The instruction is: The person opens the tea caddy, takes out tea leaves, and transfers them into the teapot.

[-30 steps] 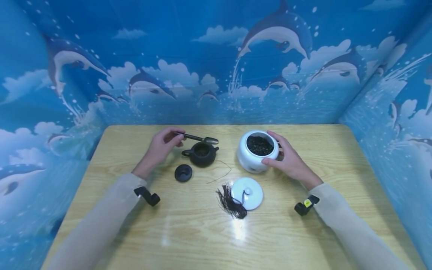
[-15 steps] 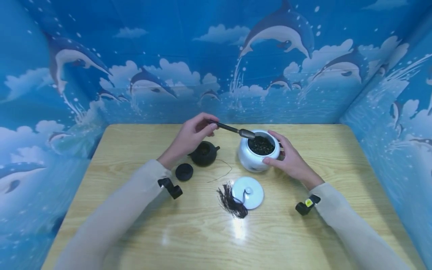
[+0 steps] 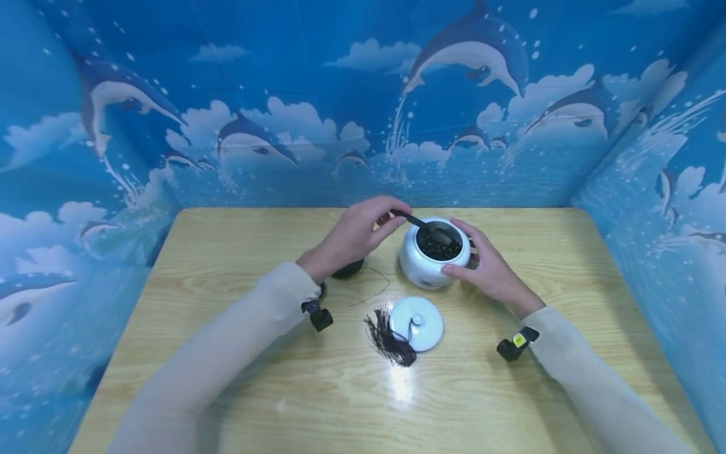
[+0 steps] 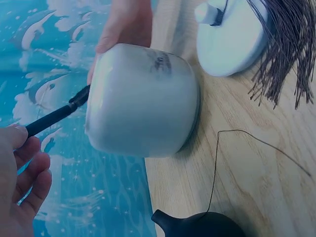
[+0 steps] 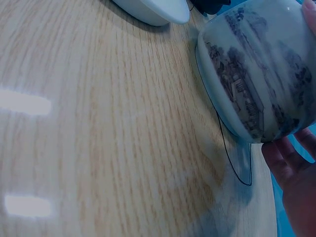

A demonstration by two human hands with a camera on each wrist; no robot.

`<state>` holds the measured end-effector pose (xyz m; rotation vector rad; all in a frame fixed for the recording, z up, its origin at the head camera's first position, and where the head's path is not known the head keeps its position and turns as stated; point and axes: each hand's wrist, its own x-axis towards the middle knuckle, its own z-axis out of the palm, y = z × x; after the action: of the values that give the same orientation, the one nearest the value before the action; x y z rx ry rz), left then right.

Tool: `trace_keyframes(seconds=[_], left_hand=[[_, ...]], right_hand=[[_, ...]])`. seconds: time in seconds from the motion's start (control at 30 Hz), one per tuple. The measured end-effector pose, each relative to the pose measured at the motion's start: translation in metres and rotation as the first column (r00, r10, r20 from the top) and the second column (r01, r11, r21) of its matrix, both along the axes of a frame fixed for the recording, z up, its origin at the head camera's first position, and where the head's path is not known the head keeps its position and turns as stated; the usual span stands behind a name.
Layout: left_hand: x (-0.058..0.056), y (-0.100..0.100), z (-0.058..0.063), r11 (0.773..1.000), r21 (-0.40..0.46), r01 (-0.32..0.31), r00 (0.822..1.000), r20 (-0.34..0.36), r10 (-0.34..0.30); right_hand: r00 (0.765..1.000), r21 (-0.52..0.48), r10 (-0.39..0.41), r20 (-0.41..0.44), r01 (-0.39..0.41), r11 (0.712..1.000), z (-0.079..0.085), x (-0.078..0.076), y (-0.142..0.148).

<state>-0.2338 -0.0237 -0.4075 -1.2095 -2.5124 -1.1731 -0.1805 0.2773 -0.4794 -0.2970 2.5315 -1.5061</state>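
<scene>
My left hand (image 3: 363,228) pinches the dark handle of a tea scoop (image 3: 416,221) between thumb and fingers. The scoop's bowl dips inside the mouth of a white porcelain jar (image 3: 418,270), over dark tea leaves (image 3: 439,253). In the left wrist view the scoop's black handle (image 4: 49,121) slants toward the jar's rim. My right hand (image 3: 486,270) grips the jar from its right side, thumb at the front. The right wrist view shows a painted landscape on the jar (image 5: 256,69) and fingertips against its side. Under my left wrist a black teapot (image 3: 348,270) is mostly hidden.
A white jar lid (image 3: 429,328) with a dark tassel (image 3: 390,340) lies in front of the jar. The teapot's spout (image 4: 165,222) shows in the left wrist view. A thin cord (image 3: 379,293) lies near the teapot. The black teapot lid (image 3: 322,291) is mostly covered by my left arm.
My left hand has carried the scoop right, from above the teapot to the jar, and its bowl has gone into the jar's mouth. The right hand stays on the jar.
</scene>
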Motion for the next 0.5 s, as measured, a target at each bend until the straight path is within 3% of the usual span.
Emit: trace_keyframes(seconds=[0.13,0.27,0.37,0.5], left_hand=[[0.001,0.007,-0.001,0.997,-0.079,0.021,0.993,-0.115,-0.030],[0.002,0.011,-0.002,0.985,-0.170,-0.005,0.975,-0.219,-0.033],[0.004,0.012,-0.004,0.971,-0.237,-0.024,0.969,-0.246,-0.036],[0.005,0.015,-0.009,0.956,-0.294,-0.009,0.971,-0.231,-0.062]], right_hand=[[1.000,-0.007,0.000,0.005,0.000,1.000,0.000,0.000,0.000],[1.000,-0.016,-0.005,0.015,0.005,1.000,0.001,0.000,-0.001],[1.000,-0.016,-0.008,0.023,0.008,1.000,0.004,0.001,-0.002],[0.999,-0.017,-0.004,0.033,0.004,1.000,0.020,0.007,-0.009]])
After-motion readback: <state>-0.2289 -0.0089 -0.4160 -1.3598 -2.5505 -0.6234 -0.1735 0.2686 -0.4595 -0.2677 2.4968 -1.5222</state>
